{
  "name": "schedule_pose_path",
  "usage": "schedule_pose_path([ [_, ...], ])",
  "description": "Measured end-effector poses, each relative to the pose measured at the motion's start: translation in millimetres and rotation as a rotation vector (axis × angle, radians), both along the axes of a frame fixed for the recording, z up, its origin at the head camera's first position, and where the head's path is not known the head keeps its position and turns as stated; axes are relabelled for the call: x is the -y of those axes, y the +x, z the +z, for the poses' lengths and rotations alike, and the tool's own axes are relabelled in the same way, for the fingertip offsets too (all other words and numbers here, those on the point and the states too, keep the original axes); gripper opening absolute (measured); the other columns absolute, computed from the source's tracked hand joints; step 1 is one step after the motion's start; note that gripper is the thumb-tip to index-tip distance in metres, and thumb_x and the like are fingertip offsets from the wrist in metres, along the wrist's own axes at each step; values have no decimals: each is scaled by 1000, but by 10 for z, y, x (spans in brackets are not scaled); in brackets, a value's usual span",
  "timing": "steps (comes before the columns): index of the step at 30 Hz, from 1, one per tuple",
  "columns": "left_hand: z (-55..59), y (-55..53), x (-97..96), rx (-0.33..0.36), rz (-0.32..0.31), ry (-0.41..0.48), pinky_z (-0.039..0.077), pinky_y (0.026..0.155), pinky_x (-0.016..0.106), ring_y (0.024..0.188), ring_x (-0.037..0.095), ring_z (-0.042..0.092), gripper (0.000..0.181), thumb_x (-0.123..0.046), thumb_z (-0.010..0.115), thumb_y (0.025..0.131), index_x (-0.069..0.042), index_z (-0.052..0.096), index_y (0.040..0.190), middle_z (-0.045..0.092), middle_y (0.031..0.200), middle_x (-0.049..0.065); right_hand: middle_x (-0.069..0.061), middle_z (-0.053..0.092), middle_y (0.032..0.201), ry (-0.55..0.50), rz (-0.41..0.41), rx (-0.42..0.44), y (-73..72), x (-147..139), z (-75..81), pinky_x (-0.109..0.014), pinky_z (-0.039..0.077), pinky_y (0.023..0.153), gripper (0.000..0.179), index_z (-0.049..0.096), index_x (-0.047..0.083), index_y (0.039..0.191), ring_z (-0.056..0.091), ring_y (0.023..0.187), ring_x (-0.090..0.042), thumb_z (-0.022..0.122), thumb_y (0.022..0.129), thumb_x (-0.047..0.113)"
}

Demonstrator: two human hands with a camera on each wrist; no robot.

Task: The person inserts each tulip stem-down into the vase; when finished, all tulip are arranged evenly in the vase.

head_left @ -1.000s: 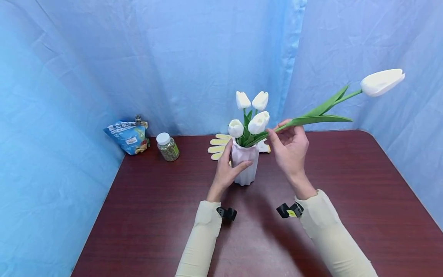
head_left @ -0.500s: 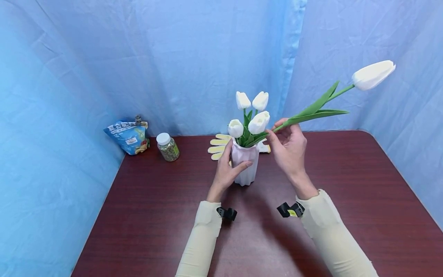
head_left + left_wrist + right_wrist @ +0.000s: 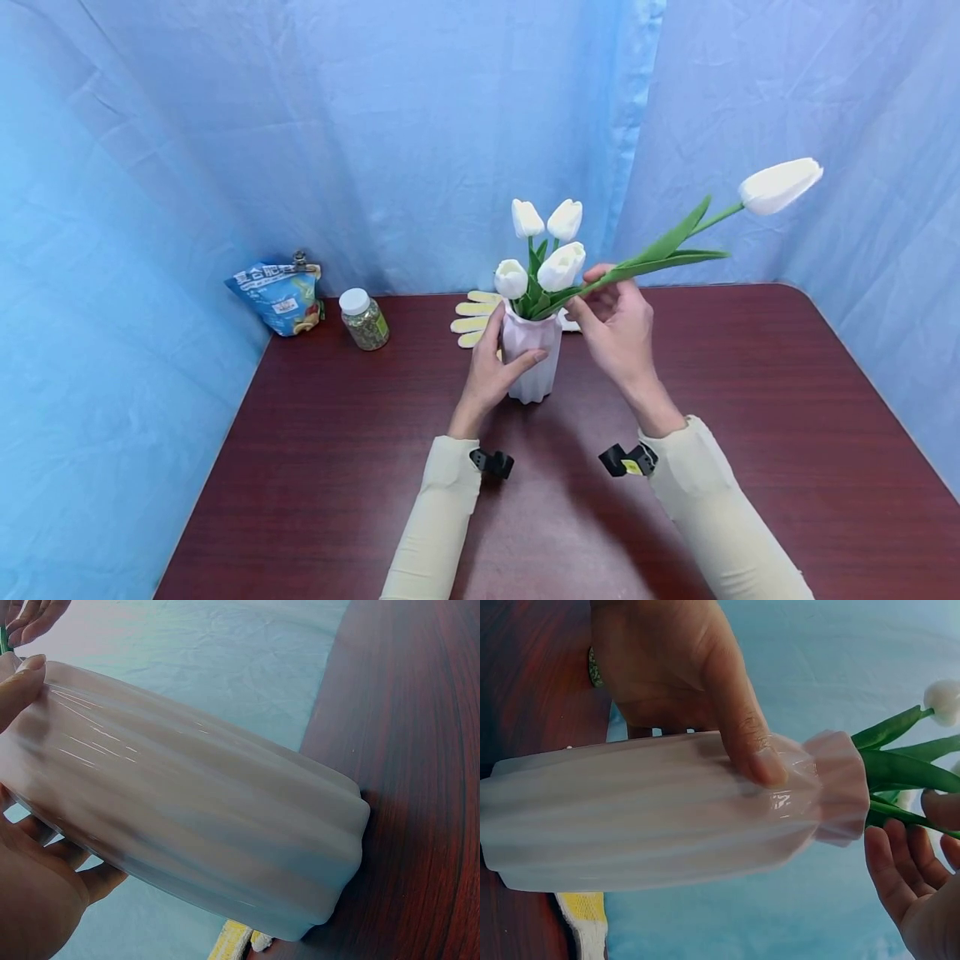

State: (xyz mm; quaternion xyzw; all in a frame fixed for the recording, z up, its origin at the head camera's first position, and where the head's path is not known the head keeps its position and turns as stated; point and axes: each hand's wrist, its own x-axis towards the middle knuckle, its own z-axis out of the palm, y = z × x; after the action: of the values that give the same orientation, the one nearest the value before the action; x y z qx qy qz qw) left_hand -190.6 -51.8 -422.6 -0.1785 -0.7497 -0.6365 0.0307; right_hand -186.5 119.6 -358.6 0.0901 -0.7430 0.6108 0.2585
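A white fluted vase [image 3: 535,377] stands upright on the table with several white tulips [image 3: 561,267] in it. My left hand [image 3: 489,377] grips the vase's left side, thumb across its front, as the right wrist view also shows. With my right hand [image 3: 621,332] I pinch the green stem of another white tulip [image 3: 780,187] between thumb and fingers, just right of the vase mouth. This tulip slants up to the right. Its lower stem lies at the vase's rim [image 3: 853,787]; leaves and fingers hide exactly where it ends.
Behind the vase lies a white and yellow work glove [image 3: 474,318], partly hidden. A jar with a white lid [image 3: 365,319] and a blue bag closed with a clip [image 3: 279,298] stand at the back left. Blue curtains [image 3: 450,125] surround the dark red table [image 3: 337,467].
My right hand has moved slightly left and down toward the vase mouth, and the held tulip has shifted left with it. The left hand and vase have stayed in place.
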Motion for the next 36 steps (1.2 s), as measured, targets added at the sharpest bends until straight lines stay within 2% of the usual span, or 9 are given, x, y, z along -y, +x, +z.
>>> schedule_pose_path([
  [3, 4, 1, -1, -1, -2, 3, 47, 105, 52, 132, 33, 53, 86, -10, 77, 86, -8, 28, 158, 49, 150, 19, 14, 67, 86, -31, 18, 14, 16, -40, -5, -16, 57, 69, 32, 56, -10, 113, 67, 77, 4, 73, 86, -5],
  [5, -40, -28, -8, 2, 0, 0, 47, 105, 53, 132, 34, 53, 87, -8, 76, 86, -9, 28, 158, 49, 150, 19, 19, 66, 86, -52, 31, 12, 28, -73, -2, -15, 57, 69, 32, 57, -6, 114, 67, 78, 4, 72, 86, -6],
  [8, -186, -103, -21, 6, 5, 2, 46, 107, 53, 135, 31, 51, 88, -9, 76, 86, -15, 27, 159, 48, 152, 14, 17, 68, 85, -93, 55, -5, 48, -130, 5, -16, 57, 69, 32, 58, 6, 112, 67, 75, 2, 71, 86, -8],
  [11, -336, -168, -29, -7, 14, 7, 45, 109, 52, 137, 26, 50, 89, -19, 78, 87, -24, 27, 159, 47, 154, 8, 11, 71, 84, -182, 90, -13, 69, -193, 10, -17, 57, 68, 34, 58, 14, 111, 69, 71, -1, 71, 86, -6],
  [17, -332, -160, -27, -10, 26, 5, 46, 108, 53, 137, 25, 51, 89, -34, 80, 85, -29, 29, 158, 48, 153, 5, -1, 74, 77, -393, 103, -26, 138, -311, 57, -24, 59, 63, 30, 58, 10, 111, 72, 62, -9, 70, 88, -5],
  [21, -370, -186, -35, -11, 28, 1, 46, 107, 51, 136, 22, 51, 89, -30, 80, 85, -31, 29, 157, 48, 153, 2, -7, 74, 80, -518, 115, -131, 204, -401, 111, -29, 60, 60, 29, 57, 3, 111, 73, 65, -16, 65, 88, -11],
  [25, -354, -192, -35, 9, 25, -1, 45, 108, 53, 137, 26, 51, 91, -16, 79, 85, -23, 28, 159, 47, 154, 7, -13, 71, 83, -629, 80, -265, 274, -469, 155, -32, 60, 57, 29, 53, -4, 110, 73, 65, -21, 65, 86, -13],
  [30, -332, -189, -39, 31, 21, 7, 43, 110, 56, 139, 31, 48, 92, -12, 78, 85, -17, 26, 160, 44, 156, 12, -15, 66, 78, -645, -39, -351, 322, -519, 205, -33, 59, 55, 20, 56, -6, 101, 72, 60, -23, 67, 85, -11],
  [36, -352, -180, -32, 13, 28, 5, 45, 108, 51, 137, 23, 51, 90, -21, 80, 85, -30, 28, 158, 47, 154, 3, -18, 64, 74, -661, -66, -421, 301, -525, 270, -35, 60, 58, 11, 61, -7, 89, 71, 58, -26, 66, 84, -16],
])
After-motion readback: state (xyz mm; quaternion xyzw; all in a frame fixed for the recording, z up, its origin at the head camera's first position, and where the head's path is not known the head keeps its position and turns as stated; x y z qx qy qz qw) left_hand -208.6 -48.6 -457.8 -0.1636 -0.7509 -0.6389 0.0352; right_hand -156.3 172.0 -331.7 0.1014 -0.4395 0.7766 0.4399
